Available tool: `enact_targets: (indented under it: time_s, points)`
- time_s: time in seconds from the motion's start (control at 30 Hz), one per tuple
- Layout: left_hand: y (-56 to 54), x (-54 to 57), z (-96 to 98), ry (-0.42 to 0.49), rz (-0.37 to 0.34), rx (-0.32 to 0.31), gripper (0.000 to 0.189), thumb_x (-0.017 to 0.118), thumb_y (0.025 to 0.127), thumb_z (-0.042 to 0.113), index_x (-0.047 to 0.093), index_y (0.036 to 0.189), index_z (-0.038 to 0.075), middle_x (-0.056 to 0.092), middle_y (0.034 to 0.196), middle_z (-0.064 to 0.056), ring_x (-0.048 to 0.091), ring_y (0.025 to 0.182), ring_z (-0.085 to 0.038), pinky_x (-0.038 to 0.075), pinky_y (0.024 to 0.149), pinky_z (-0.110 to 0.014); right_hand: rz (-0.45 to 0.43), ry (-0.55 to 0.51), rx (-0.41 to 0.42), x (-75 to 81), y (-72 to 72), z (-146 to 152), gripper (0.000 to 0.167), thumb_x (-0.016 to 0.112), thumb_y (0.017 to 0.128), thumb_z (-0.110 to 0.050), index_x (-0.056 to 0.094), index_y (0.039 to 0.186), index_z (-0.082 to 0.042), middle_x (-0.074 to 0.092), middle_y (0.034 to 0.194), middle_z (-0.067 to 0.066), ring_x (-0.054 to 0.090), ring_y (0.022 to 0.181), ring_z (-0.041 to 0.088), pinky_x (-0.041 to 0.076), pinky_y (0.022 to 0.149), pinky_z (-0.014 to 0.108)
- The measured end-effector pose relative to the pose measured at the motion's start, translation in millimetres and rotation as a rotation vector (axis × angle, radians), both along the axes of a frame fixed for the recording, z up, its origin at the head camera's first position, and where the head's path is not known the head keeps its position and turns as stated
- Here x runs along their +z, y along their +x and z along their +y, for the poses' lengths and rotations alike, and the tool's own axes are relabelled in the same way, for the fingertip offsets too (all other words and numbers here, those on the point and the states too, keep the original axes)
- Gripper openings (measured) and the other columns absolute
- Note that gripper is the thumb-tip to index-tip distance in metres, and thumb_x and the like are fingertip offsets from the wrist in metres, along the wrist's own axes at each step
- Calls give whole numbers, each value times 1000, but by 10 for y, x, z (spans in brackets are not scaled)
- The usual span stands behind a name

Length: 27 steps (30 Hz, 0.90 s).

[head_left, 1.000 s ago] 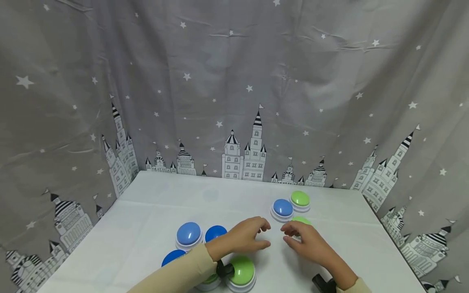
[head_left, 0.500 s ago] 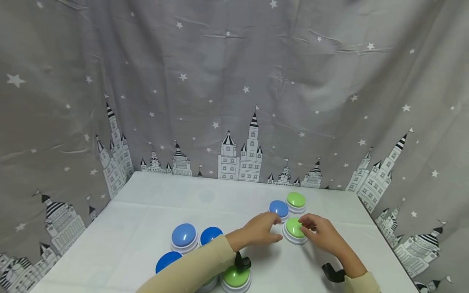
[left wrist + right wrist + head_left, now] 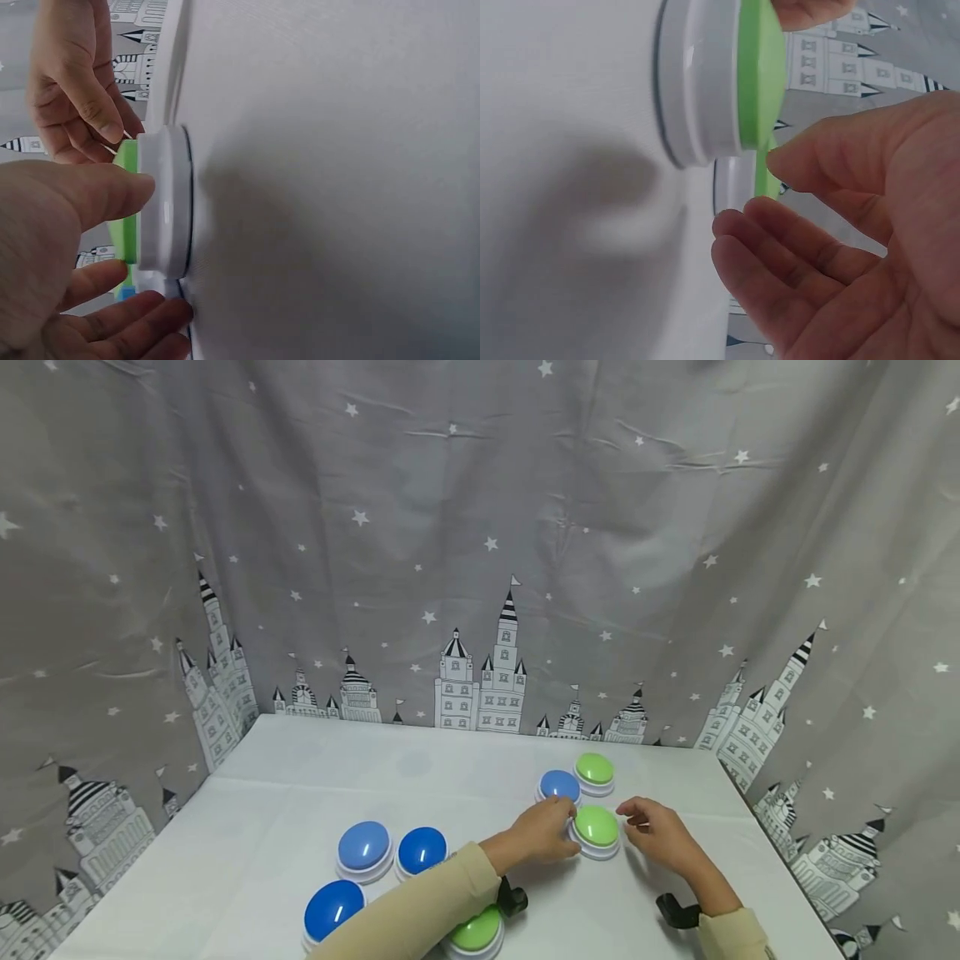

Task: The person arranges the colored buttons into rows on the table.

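A green push button (image 3: pixel 596 825) with a round white base sits on the white table at the right. My left hand (image 3: pixel 542 832) grips its left side, thumb on the near side of the white base (image 3: pixel 165 202) and fingers curled at the far side. On the opposite side, my right hand (image 3: pixel 660 835) hovers just apart from the button, its fingers loosely bent and holding nothing. Right behind stand a blue button (image 3: pixel 559 784) and another green button (image 3: pixel 595 767), close together. The blue one is partly hidden by my left hand.
At the left are a light blue button (image 3: pixel 363 845), a darker blue one (image 3: pixel 422 849) and another blue one (image 3: pixel 333 910). A green button (image 3: pixel 476 932) lies under my left sleeve (image 3: pixel 420 902), partly hidden. A grey castle-print curtain (image 3: pixel 390 527) hangs behind the table.
Both hands have moved right and onto either side of the near green button. My left fingers have closed in on its edge. The view has turned slightly right.
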State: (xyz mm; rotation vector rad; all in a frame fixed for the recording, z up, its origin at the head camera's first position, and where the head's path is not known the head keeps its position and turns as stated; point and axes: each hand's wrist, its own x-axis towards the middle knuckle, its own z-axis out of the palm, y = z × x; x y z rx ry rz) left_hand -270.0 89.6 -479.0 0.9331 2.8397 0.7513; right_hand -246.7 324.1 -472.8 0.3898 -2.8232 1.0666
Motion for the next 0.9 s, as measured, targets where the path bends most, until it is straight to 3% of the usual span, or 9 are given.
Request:
enact_targets:
  time_s: [0.3, 0.5, 0.73, 0.9]
  points:
    - [-33, -106, 31, 105, -36, -6, 51, 85, 78, 26, 54, 116, 11, 59, 104, 2, 56, 94, -6, 49, 85, -21, -81, -36, -29, -139, -43, -28, 28, 71, 85, 4, 65, 111, -5, 68, 107, 6, 65, 101, 27, 54, 89, 43]
    - [-58, -150, 53, 139, -29, -17, 53, 87, 77, 25, 56, 117, 12, 61, 108, 3, 58, 100, -7, 48, 89, -22, -106, -72, 11, -138, -24, -29, 33, 71, 84, 5, 62, 114, -3, 68, 108, 7, 66, 99, 25, 54, 89, 42]
    - [-88, -170, 25, 182, -15, -45, 49, 87, 76, 22, 58, 114, 12, 60, 99, 4, 53, 86, -2, 48, 79, -19, -90, -60, 93, -114, -12, -18, 32, 71, 83, 6, 63, 113, -1, 67, 107, 8, 65, 98, 25, 55, 87, 39]
    - [-115, -159, 42, 212, -31, -63, 46, 86, 77, 19, 57, 112, 11, 57, 95, 6, 51, 83, -2, 47, 75, -17, -78, -47, 78, -68, -10, -21, 35, 73, 82, 5, 64, 115, -2, 68, 110, 9, 65, 98, 25, 55, 86, 38]
